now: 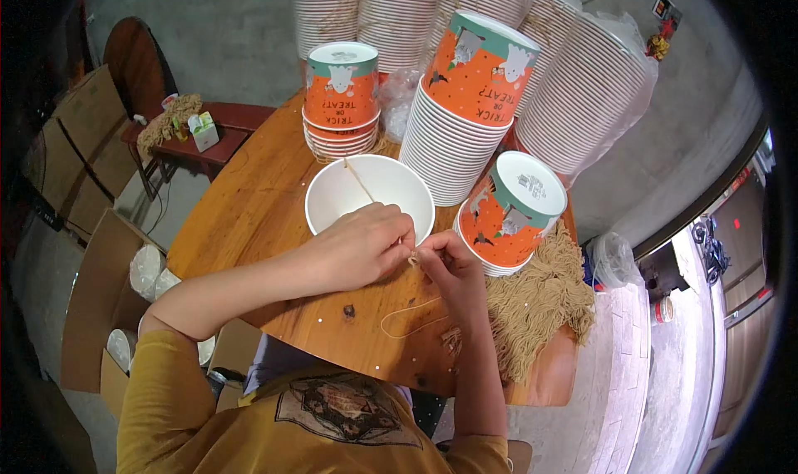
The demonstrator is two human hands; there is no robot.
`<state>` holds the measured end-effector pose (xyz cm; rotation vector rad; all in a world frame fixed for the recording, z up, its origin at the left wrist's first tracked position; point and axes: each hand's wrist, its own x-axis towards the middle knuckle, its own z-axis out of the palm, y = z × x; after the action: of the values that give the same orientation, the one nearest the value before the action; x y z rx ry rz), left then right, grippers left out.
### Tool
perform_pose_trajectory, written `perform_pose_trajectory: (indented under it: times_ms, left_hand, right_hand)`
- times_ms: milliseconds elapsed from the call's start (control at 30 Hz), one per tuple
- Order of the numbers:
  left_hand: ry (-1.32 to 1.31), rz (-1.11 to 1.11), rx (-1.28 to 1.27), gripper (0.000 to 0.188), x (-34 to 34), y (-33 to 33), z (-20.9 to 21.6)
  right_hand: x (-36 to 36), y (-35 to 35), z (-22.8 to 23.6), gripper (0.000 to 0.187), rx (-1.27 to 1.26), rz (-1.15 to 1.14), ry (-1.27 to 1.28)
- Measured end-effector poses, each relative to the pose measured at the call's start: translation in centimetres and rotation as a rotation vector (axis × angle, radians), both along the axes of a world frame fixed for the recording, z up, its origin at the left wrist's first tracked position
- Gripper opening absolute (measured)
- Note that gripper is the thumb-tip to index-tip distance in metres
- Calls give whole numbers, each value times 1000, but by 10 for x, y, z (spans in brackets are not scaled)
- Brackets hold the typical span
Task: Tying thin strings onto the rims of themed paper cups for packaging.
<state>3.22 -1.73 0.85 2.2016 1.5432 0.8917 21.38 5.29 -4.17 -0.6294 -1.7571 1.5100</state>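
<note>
In front of me a white paper bucket [332,193] stands with its mouth facing up. A tan cord [358,180] runs from a spot near its far rim across the mouth to my left hand [366,237]. The fingers of that hand are closed in a pinch at the near rim. Touching them, my right hand [453,268] pinches the same cord, and a small tan bunch of it shows between the fingertips. A thin loose end curls on the table below. Whether the cord passes through the near wall is hidden by my hands.
Orange-and-green printed paper buckets [341,96] stand upside down in stacks on the wooden table [249,199]. A heap of tan cords [540,295] hangs at the right edge. Tall bucket stacks [582,91] line the back. At left are an open carton [100,308] and a red bench [237,116].
</note>
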Motion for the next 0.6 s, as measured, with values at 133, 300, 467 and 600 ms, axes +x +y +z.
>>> perform_pose_trajectory:
  times_ms: [133,300,467,600]
  left_hand:
    - [95,38,99,9,2,-3,-1]
    - [81,63,164,9,2,0,-5]
    - [-160,13,-46,13,-4,8,-10]
    - [-168,15,-89,14,-4,8,-7]
  right_hand:
    - [0,0,-1,6,8,-5,-15]
    - [1,0,1,5,37,-13,-36]
    - [3,-3,2,9,-63,3,65]
    - [6,-8,-1,27,147,38,112]
